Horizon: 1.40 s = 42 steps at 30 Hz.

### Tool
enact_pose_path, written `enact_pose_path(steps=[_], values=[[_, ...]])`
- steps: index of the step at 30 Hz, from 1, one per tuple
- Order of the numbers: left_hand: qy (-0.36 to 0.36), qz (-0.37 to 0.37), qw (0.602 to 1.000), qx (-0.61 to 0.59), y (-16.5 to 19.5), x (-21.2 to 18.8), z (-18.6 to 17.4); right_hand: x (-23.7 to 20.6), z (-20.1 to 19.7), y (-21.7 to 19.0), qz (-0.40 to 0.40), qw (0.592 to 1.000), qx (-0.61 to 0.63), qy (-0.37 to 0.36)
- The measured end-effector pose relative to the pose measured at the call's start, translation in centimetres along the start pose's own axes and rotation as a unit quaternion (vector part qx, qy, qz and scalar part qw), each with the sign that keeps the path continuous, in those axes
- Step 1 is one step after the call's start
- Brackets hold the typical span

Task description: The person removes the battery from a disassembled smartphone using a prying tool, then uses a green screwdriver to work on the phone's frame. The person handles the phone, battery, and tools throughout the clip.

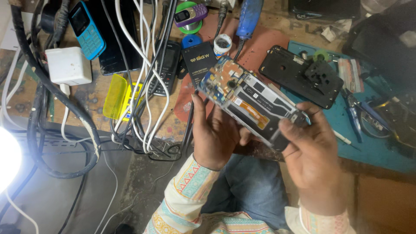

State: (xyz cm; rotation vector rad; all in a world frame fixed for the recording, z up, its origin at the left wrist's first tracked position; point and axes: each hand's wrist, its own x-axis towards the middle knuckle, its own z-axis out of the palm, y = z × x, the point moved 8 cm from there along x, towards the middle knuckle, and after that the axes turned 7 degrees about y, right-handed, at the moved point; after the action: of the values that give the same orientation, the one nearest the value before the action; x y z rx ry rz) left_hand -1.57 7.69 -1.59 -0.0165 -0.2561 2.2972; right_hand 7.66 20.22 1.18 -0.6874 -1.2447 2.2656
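Both hands hold an opened smartphone [249, 100] with its back cover off, its circuit board and orange flex cable exposed. My left hand [212, 134] supports it from below, thumb up along its left edge. My right hand [310, 151] grips its lower right end with thumb and fingers. The phone is tilted, its camera end pointing up-left over the workbench. A black back cover [288, 71] lies on the bench just behind it.
A black battery [199, 60], blue keypad phone [87, 29], black keypad phone [167, 65], white charger [68, 66] and tangled white and black cables [145, 86] crowd the bench at left. Pliers [353, 110] lie on a teal mat [372, 147] at right. A bright lamp [6, 158] glares at far left.
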Motion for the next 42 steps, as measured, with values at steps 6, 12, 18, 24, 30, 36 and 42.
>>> enact_pose_path(steps=[6, 12, 18, 24, 30, 36, 42], values=[[0.037, 0.087, 0.962, 0.257, -0.8, -0.3, -1.2, -1.7, 0.4, 1.2, -0.099, 0.968, -0.231, -0.008], [0.043, 0.031, 0.969, 0.240, -1.4, -0.6, -2.6, -3.5, 3.8, -3.7, -0.305, 0.934, -0.162, -0.087], [0.050, -0.040, 0.975, 0.211, -2.1, -1.4, -4.1, -1.4, 6.1, -2.4, -0.251, 0.946, -0.087, -0.186], [0.088, -0.046, 0.966, 0.240, -2.3, -1.4, -5.1, -1.2, 6.6, -2.2, -0.260, 0.941, -0.102, -0.192], [0.067, -0.034, 0.962, 0.263, -2.4, -1.4, -4.5, -1.2, 7.0, -2.7, -0.271, 0.933, -0.120, -0.204], [0.079, -0.051, 0.944, 0.315, -2.7, -1.4, -4.5, -1.0, 7.1, -2.7, -0.248, 0.940, -0.114, -0.205], [0.038, -0.039, 0.965, 0.257, -2.3, -1.3, -3.4, -0.4, 6.2, -3.3, -0.213, 0.957, -0.043, -0.192]])
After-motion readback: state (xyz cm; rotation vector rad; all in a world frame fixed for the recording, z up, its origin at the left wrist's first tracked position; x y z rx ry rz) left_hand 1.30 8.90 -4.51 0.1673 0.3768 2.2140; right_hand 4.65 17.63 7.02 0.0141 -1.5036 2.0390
